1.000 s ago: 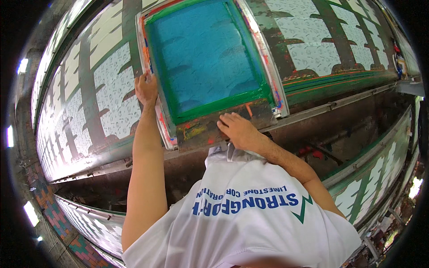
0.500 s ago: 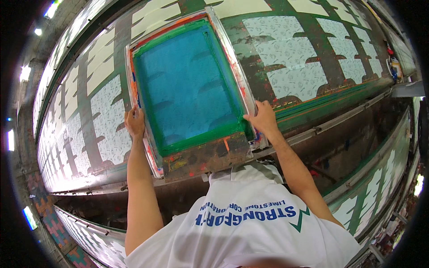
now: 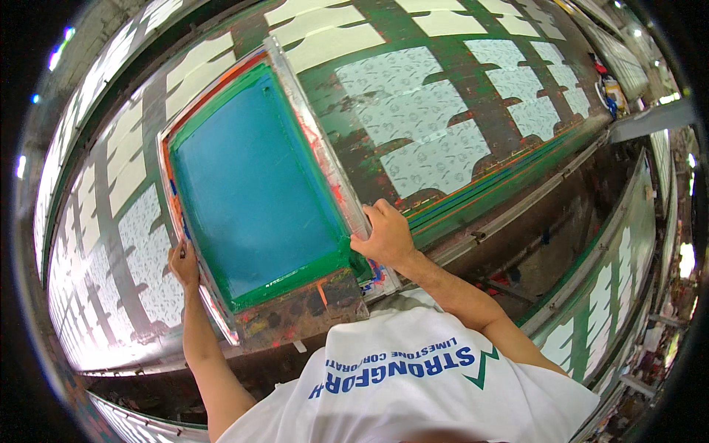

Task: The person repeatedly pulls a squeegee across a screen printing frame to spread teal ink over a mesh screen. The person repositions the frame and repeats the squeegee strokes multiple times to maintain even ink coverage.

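Note:
With both hands I grip a screen printing frame (image 3: pixel 255 192), a blue mesh bordered in green within paint-smeared rails. My left hand (image 3: pixel 184 264) is closed on its left rail. My right hand (image 3: pixel 385 235) wraps the right rail close to the near corner, thumb over the inner edge. A dark, paint-stained strip (image 3: pixel 299 314) spans the frame's near end, close to my white shirt. Underneath lies a long green-and-dark printing table (image 3: pixel 354 159). The frame looks tilted above it; its underside is hidden. Patterned pale fabric pieces (image 3: pixel 413 103) lie right of the frame.
More patterned pieces (image 3: pixel 148 251) lie left of the frame, and plain cream pieces (image 3: pixel 317 33) lie farther back. A metal rail (image 3: pixel 509 214) follows the table's near edge, with a dark gap beyond it. Another table (image 3: pixel 591 325) stands at the lower right. Small coloured items sit at the far right end.
The frame now sits lower and farther left in the view, and the table has shifted left too. Fabric shapes that showed through the mesh no longer show. Both hands keep their hold.

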### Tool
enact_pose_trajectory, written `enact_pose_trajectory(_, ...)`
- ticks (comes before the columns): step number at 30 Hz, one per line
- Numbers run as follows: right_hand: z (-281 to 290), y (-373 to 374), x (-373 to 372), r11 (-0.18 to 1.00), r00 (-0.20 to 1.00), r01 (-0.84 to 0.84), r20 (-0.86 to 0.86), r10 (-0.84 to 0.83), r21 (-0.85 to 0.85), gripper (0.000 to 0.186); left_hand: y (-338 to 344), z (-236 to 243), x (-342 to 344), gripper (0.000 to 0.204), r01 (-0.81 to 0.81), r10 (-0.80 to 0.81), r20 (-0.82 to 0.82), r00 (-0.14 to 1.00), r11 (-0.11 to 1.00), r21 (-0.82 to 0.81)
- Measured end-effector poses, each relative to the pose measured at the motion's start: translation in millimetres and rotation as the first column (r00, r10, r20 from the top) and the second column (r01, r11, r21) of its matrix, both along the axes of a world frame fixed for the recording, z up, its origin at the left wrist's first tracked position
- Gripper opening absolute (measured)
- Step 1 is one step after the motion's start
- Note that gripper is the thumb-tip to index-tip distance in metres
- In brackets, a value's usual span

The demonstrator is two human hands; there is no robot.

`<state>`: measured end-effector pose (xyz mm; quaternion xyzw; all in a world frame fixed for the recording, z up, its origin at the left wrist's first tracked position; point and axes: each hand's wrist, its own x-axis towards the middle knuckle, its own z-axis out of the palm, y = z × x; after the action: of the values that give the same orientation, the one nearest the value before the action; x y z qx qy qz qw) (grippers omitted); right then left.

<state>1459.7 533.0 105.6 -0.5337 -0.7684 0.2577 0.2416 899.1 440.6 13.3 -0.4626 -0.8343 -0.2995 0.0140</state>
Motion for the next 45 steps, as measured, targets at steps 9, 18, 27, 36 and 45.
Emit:
enact_pose_trajectory(9,15.7,98.1,123.2,0.998,0.998,0.062,0.018,-0.063,0.033,0.051,90.1,49.8,110.0,0.035,0.052,-0.043,-0.098,0.994,0.995,0.09)
enact_pose_trajectory(18,-14.0,204.2,347.5,0.996,0.997,0.081,0.004,-0.081,-0.023,0.052,189.3,46.3,342.2,0.038,0.033,-0.029,-0.033,0.999,0.992,0.125)
enact_pose_trajectory(27,-42.1,212.3,450.9,0.995,0.995,0.097,-0.026,-0.098,-0.023,0.057,209.5,35.2,450.7,0.039,0.025,-0.012,-0.101,0.995,0.992,0.125)
enact_pose_trajectory(36,-56.8,207.0,462.8,0.997,0.998,0.066,-0.009,-0.066,-0.035,0.063,207.1,16.2,453.2,0.036,-0.028,0.036,-0.076,0.996,0.994,0.102)
enact_pose_trajectory(45,-42.7,205.5,463.1,0.987,0.996,0.079,0.042,-0.074,-0.137,0.054,211.6,2.3,462.3,0.04,-0.039,0.039,-0.048,0.998,0.999,-0.002)
